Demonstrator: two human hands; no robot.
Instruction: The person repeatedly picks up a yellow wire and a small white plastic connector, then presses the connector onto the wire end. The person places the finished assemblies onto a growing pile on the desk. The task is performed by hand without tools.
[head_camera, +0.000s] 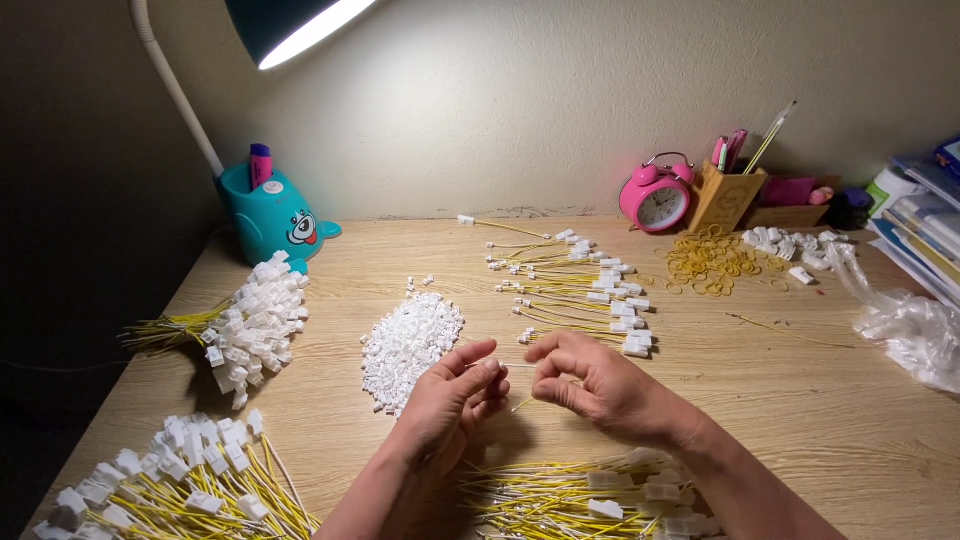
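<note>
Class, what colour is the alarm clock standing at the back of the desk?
Pink, with a white face; the alarm clock shows best in the head view.

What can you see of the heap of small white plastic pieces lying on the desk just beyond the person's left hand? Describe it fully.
The heap of small white pieces is a loose, flattish mound of tiny blocky parts, plastic by the look, lying straight on the wooden desk. It is longer than wide, running from near the left hand away toward the wall. A few stray pieces lie apart at its far end. No wires are attached to them. The left hand's fingers come close to its near edge; whether they touch it cannot be told.
</note>
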